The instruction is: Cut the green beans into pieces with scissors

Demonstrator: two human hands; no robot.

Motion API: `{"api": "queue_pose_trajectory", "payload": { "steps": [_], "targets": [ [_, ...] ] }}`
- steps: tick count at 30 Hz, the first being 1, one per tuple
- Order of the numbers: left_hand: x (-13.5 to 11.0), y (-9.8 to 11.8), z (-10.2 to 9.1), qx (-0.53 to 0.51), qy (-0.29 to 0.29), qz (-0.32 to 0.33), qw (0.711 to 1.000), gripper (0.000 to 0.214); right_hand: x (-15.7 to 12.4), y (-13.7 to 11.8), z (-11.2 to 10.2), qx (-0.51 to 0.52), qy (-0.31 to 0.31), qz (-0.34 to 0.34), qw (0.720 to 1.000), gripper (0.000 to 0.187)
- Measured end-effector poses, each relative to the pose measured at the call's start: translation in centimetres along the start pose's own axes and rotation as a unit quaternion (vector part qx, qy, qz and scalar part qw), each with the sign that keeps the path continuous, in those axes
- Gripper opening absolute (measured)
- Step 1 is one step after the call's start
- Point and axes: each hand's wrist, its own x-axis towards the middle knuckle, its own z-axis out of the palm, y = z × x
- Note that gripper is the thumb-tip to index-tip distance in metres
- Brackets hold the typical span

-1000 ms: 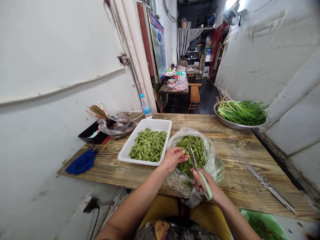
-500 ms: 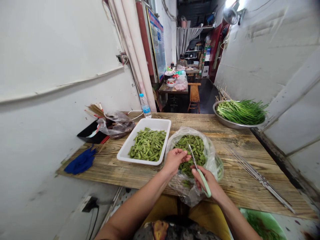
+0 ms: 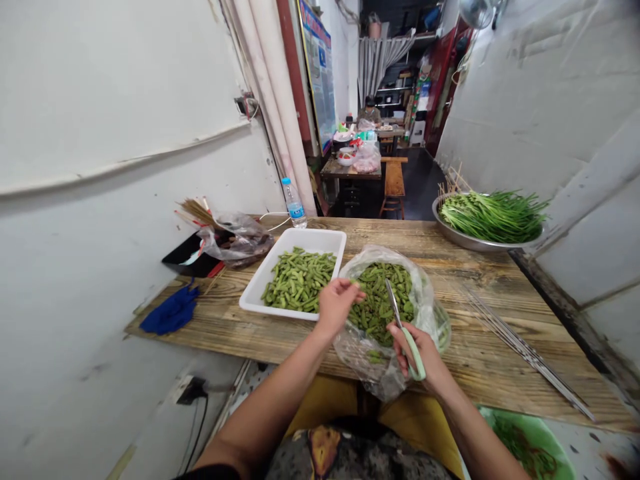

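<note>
My right hand (image 3: 413, 347) is closed round the pale green handle of a pair of scissors (image 3: 411, 352), whose metal blades point up and away over the bag. My left hand (image 3: 339, 305) is pinched at the fingertips, with a bit of green edamame pod showing there. It hovers between the white tray and the bag. Many edamame pods (image 3: 385, 287) fill the open clear plastic bag (image 3: 373, 253) in front of me. More pods (image 3: 300, 277) lie in the white plastic tray (image 3: 253, 299) to its left.
Metal skewers (image 3: 530, 357) lie at the right; behind them is a steel basin (image 3: 467, 239) of green chives. A water bottle (image 3: 295, 207), a black box (image 3: 185, 257) and a blue cloth (image 3: 173, 310) are leftward. A green tub (image 3: 555, 440) stands below. Someone (image 3: 370, 115) sits far back.
My left hand has moved left, away from the scissors and closer to the tray. The scissors stay in my right hand over the bag. The camera view has shifted slightly.
</note>
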Motion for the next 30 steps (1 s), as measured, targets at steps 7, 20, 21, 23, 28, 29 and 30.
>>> {"api": "queue_pose_trajectory", "payload": {
  "steps": [7,20,21,23,28,29,30],
  "targets": [
    [0.5,0.8,-2.9,0.530,0.044,0.250,0.809,0.025,0.0,0.6,-1.3,-0.008,0.002,-0.032,0.999,0.051],
    [0.7,-4.0,-0.1,0.507,-0.223,0.218,0.804,0.030,-0.7,1.2,-1.4,-0.020,-0.018,-0.034,0.999,0.043],
    [0.9,-3.9,-0.1,0.503,-0.240,0.218,0.801,0.033,-0.7,1.3,-1.4,-0.017,-0.019,-0.036,0.999,0.042],
    [0.9,-3.8,0.1,0.507,-0.237,0.215,0.801,0.030,-0.6,1.5,-1.4,-0.011,-0.024,-0.032,0.999,0.040],
    [0.2,-3.6,1.3,0.555,-0.188,0.208,0.783,0.017,-0.8,1.4,-1.3,-0.017,-0.031,-0.017,0.999,0.039],
    [0.0,-3.6,1.5,0.561,-0.185,0.209,0.779,0.016,-0.8,1.4,-1.3,-0.020,-0.032,-0.016,0.999,0.039],
    [-0.1,-3.6,1.6,0.562,-0.185,0.212,0.777,0.016,-0.8,1.3,-1.3,-0.023,-0.034,-0.016,0.999,0.039]
  ]
}}
